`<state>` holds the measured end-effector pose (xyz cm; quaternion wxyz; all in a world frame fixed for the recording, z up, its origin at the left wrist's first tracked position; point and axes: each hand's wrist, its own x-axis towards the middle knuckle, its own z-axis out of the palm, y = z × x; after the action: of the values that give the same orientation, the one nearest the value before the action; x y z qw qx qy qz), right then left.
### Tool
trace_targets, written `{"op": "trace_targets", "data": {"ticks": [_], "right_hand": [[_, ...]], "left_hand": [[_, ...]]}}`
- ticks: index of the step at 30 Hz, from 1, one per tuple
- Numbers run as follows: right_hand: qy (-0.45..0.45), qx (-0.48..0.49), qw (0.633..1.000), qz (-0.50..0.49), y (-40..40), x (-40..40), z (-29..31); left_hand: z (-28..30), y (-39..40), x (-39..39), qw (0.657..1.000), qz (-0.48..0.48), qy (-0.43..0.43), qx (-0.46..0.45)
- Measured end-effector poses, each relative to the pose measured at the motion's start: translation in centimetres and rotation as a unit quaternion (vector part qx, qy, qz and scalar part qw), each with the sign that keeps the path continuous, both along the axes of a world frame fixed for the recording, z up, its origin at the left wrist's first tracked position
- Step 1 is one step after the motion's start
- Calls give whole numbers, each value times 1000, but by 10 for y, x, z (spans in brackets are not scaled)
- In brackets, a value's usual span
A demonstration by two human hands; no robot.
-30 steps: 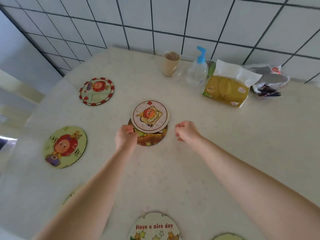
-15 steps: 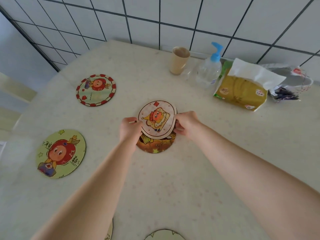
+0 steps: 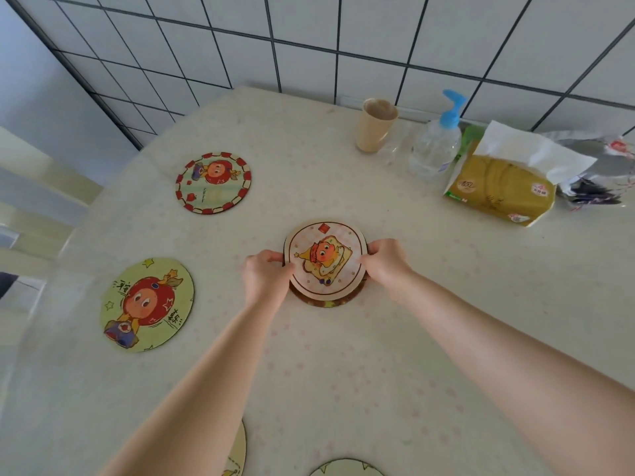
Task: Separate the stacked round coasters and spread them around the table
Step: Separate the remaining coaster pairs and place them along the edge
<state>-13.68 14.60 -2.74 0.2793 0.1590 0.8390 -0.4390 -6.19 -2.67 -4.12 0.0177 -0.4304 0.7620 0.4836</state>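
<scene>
Two hands, left hand [image 3: 266, 274] and right hand [image 3: 385, 261], pinch the top coaster [image 3: 324, 261] at opposite rims. It looks thin, stiff, light; lift by those edges.

Soft, even daylight lit the scene; shadows on the worktop [image 3: 343, 372] were faint. Wide-angle distortion bent the wall tiles [image 3: 378, 46], and everything looked slightly soft.

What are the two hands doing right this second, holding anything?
Left hand: pinches the left edge of the top coaster.
Right hand: grips the same coaster's right edge, above a darker coaster underneath.
</scene>
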Motion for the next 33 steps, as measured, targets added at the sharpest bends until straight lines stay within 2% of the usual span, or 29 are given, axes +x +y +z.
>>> {"op": "trace_targets", "data": {"ticks": [4, 7, 12, 19, 25, 33], "right_hand": [[26, 49, 998, 29, -4, 0, -1], [37, 48, 998, 0, -4, -2, 0], [0, 6, 1000, 0, 0, -1, 3], [-1, -12, 1000, 4, 17, 13, 11], [4, -41, 999, -4, 61, 39, 15], [16, -42, 999, 23, 173, 92, 31]], "left_hand": [[2, 9, -3, 999, 41, 14, 28], [2, 10, -5, 996, 73, 16, 48], [6, 13, -2, 996, 71, 25, 52], [15, 25, 11, 992, 73, 46, 90], [18, 57, 43, 993, 46, 38, 105], [18, 161, 92, 994, 7, 8, 112]]}}
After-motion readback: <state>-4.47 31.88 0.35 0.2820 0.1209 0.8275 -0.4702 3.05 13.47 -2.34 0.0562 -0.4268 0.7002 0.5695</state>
